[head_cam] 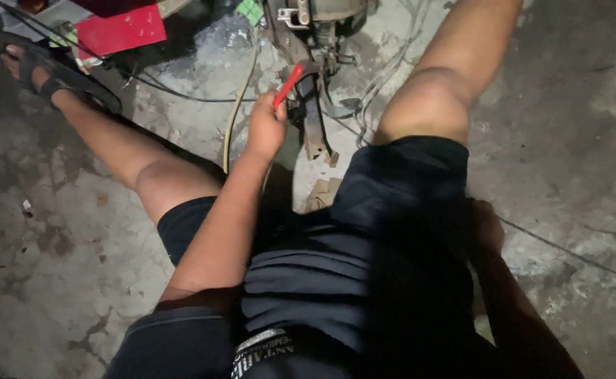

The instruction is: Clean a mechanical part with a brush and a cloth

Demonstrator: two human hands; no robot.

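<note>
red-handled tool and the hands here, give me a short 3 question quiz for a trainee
1. True or false: the left hand grips the red-handled tool and points it at the metal machine part on the concrete floor.
2. Where is the right hand?
A. on the machine part
B. down by the person's right thigh, in shadow
C. holding the yellowish hose
3. Fill in: the yellowish hose runs along the floor to the ____ of the left hand in the picture.

Key
1. true
2. B; whether it holds anything cannot be told
3. left
</note>
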